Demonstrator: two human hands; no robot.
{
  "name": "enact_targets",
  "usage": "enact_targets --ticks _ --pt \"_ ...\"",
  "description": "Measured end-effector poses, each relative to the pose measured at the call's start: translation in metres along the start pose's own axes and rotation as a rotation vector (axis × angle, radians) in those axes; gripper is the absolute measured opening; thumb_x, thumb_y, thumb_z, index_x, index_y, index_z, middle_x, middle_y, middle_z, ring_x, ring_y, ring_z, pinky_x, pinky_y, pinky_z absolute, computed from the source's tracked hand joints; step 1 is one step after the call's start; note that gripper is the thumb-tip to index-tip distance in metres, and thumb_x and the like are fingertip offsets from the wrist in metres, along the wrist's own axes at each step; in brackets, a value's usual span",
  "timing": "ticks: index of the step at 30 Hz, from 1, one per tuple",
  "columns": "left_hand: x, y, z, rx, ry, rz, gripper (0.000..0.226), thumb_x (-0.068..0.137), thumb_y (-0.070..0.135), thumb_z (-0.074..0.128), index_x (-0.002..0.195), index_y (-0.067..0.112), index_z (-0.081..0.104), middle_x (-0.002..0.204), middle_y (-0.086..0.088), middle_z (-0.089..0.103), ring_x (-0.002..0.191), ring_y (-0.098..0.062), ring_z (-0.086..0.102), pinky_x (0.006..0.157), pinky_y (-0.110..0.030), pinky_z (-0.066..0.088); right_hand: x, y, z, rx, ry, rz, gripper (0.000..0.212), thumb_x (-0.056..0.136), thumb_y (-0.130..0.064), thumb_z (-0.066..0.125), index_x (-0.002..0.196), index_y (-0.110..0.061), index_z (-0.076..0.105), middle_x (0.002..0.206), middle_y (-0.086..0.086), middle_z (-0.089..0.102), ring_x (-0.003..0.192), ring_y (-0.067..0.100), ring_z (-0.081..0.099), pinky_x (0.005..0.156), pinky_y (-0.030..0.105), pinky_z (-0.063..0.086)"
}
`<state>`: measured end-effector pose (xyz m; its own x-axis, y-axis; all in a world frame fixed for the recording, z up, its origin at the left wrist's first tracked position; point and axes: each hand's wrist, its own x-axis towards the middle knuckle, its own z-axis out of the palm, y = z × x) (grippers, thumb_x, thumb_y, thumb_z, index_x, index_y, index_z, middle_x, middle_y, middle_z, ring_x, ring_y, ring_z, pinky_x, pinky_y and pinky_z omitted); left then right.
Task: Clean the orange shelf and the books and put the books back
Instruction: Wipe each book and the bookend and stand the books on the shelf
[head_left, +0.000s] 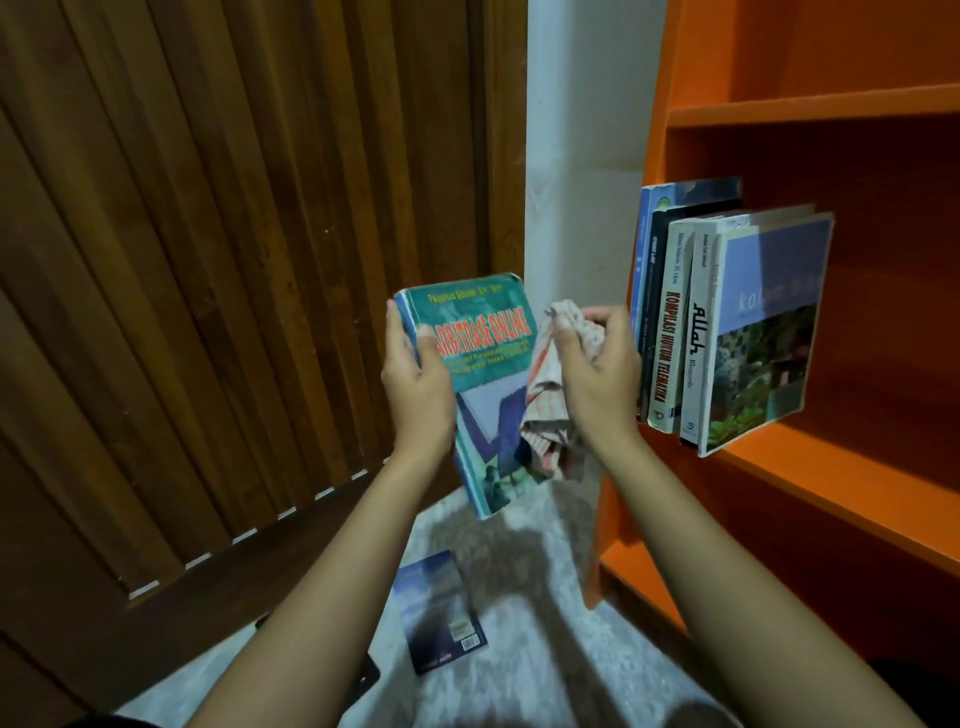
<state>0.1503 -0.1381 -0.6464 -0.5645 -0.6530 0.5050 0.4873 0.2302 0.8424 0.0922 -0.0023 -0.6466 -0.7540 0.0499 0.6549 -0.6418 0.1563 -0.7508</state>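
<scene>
My left hand (415, 387) grips a teal book (483, 358) titled "Arbitrase Online" by its left edge, cover facing me, held in the air left of the orange shelf (810, 478). My right hand (597, 364) is closed on a crumpled striped cloth (545, 400) that hangs against the book's right side. Several books (727, 322) stand upright at the left end of the middle shelf board, spines outward, the rightmost one showing its cover. A blue book (439, 608) lies flat on the floor below my arms.
A dark wooden slatted door (208, 260) fills the left side. A white wall strip (576, 156) sits between door and shelf. The floor is covered by a pale grey carpet (524, 551). The upper shelf compartment (831, 52) holds nothing visible.
</scene>
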Motion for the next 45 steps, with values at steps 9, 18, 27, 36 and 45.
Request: enact_targets --ticks 9,18,27,36,45 --pt "-0.011 0.012 -0.002 0.012 -0.181 0.086 0.042 0.101 0.009 0.036 0.143 0.006 0.033 0.135 -0.004 0.051 0.115 -0.002 0.056 0.094 -0.023 0.050 0.018 -0.029 0.040 -0.084 -0.010 -0.254 0.013 0.091 -0.026 0.056 0.088 -0.014 0.059 0.097 0.001 0.050 0.073 0.006 0.050 0.055 0.015 0.037" --pt "-0.005 0.011 0.008 -0.025 -0.119 0.080 0.041 0.101 0.008 0.036 0.142 0.003 0.034 0.122 0.007 0.057 0.104 0.002 0.060 0.085 -0.018 0.051 -0.029 -0.009 0.044 -0.007 0.040 -0.150 0.013 0.091 -0.019 0.057 0.084 -0.008 0.055 0.096 0.006 0.050 0.077 0.010 0.051 0.062 0.013 0.039" --pt "-0.003 0.012 0.012 -0.137 -0.098 -0.012 0.037 0.102 0.010 0.034 0.139 0.009 0.037 0.121 -0.001 0.057 0.102 -0.010 0.063 0.078 -0.021 0.055 -0.011 0.024 0.023 -0.114 0.246 0.192 0.017 0.090 -0.021 0.060 0.089 -0.005 0.057 0.103 0.000 0.036 0.072 -0.007 0.041 0.055 0.000 0.033" --pt "0.013 -0.003 -0.002 -0.276 0.113 -0.186 0.037 0.101 0.012 0.038 0.138 0.011 0.043 0.112 0.000 0.064 0.086 -0.006 0.069 0.066 -0.020 0.056 -0.094 0.033 0.025 -0.172 -0.117 -0.387 0.010 0.087 -0.025 0.053 0.096 -0.024 0.054 0.100 -0.002 0.037 0.078 0.016 0.053 0.058 0.019 0.042" --pt "0.004 0.011 -0.007 -0.336 -0.086 -0.199 0.035 0.100 0.012 0.041 0.135 0.009 0.046 0.104 -0.003 0.066 0.081 -0.009 0.068 0.067 -0.026 0.057 -0.037 0.038 -0.014 0.154 -0.012 0.157 0.016 0.090 -0.008 0.058 0.105 -0.015 0.055 0.104 -0.005 0.057 0.099 0.007 0.054 0.089 0.011 0.040"
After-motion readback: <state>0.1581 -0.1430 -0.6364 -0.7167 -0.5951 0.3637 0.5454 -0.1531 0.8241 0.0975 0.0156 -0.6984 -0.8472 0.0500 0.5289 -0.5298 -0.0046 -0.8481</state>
